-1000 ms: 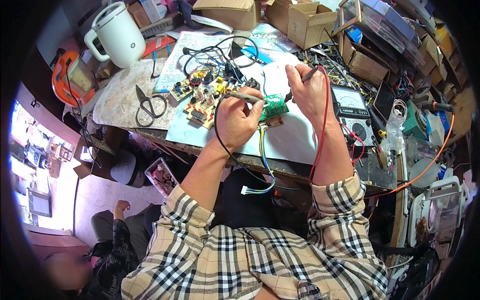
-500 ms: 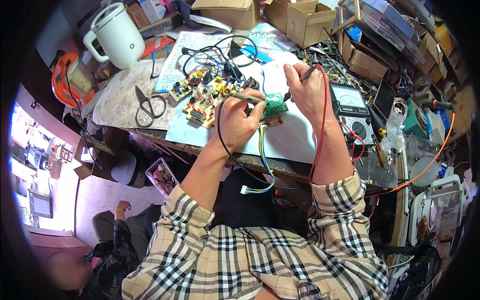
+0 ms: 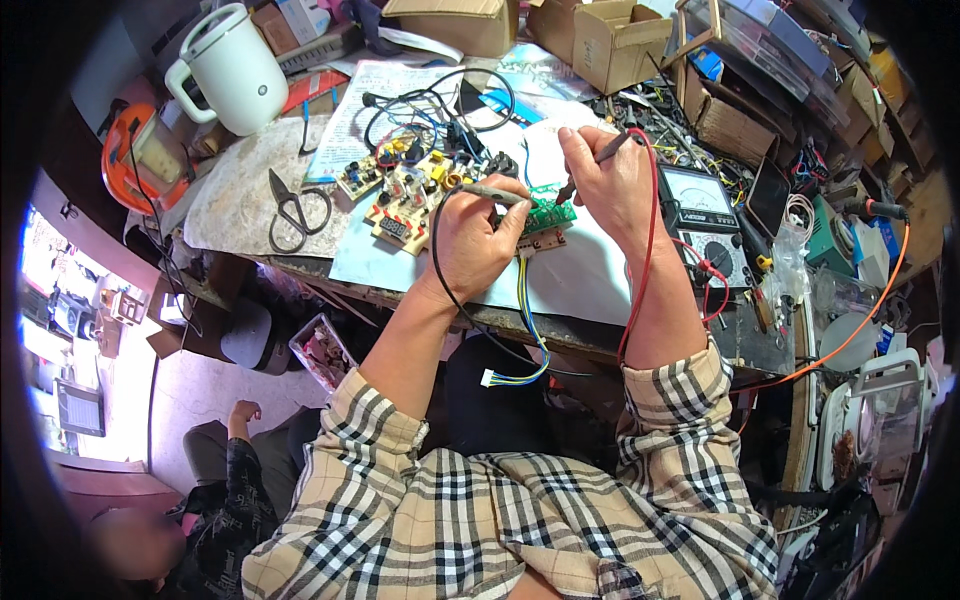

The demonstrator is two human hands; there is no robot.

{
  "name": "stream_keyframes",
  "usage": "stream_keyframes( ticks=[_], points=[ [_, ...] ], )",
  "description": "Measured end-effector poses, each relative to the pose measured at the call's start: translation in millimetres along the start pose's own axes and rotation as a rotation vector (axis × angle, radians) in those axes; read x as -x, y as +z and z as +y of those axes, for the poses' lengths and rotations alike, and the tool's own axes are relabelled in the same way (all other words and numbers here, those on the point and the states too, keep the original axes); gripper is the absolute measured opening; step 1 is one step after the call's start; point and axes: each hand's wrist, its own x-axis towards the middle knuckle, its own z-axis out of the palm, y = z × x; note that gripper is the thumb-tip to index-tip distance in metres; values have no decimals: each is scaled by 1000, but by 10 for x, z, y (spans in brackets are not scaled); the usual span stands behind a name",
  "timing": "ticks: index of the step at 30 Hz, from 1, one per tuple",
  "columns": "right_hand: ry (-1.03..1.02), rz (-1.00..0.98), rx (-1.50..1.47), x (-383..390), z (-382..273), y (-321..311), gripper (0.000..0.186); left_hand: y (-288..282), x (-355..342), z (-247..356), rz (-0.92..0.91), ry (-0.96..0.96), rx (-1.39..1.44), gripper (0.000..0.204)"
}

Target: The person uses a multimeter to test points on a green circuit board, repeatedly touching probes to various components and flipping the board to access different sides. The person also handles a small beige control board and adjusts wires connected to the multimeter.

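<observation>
My left hand (image 3: 474, 240) is closed round a test probe (image 3: 487, 191) with a black lead, its tip end over a green circuit board (image 3: 546, 212). Pinched in my right hand (image 3: 612, 190) is a second test probe (image 3: 612, 147) on a red lead (image 3: 654, 215), which points down at the same board from the right. Whether either tip touches the board I cannot tell. A bundle of blue, yellow and black wires (image 3: 523, 305) runs from the board over the table edge to a white plug (image 3: 487, 379). An analog multimeter (image 3: 705, 215) lies right of my right hand.
Several other circuit boards (image 3: 398, 232) crowd the left of my left hand, with scissors (image 3: 292, 215) beyond them. A white kettle-like jug (image 3: 229, 75) stands at the back left. Cardboard boxes (image 3: 622, 50) line the back. A person (image 3: 235, 490) sits at the lower left.
My right hand has shifted slightly left, bringing its probe tip over the green board. My left hand stays nearly in place.
</observation>
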Motion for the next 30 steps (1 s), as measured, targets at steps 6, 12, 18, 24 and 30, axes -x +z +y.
stream_keyframes(
  ticks=[6,12,18,24,30],
  points=[
    [-19,-4,31,-4,-2,-5,36,-29,5,12,16,-37,54,6],
    [-67,-17,50,16,-29,0,36,-16,11,-17,33,16,129,5],
    [-78,-29,58,15,-27,0,36,-16,9,-38,52,12,84,6],
    [-25,-66,14,22,-46,-25,37,-4,3,-41,50,-6,83,6],
    [-36,-112,32,21,-11,-2,38,-25,10,-21,64,16,103,5]
  ],
)
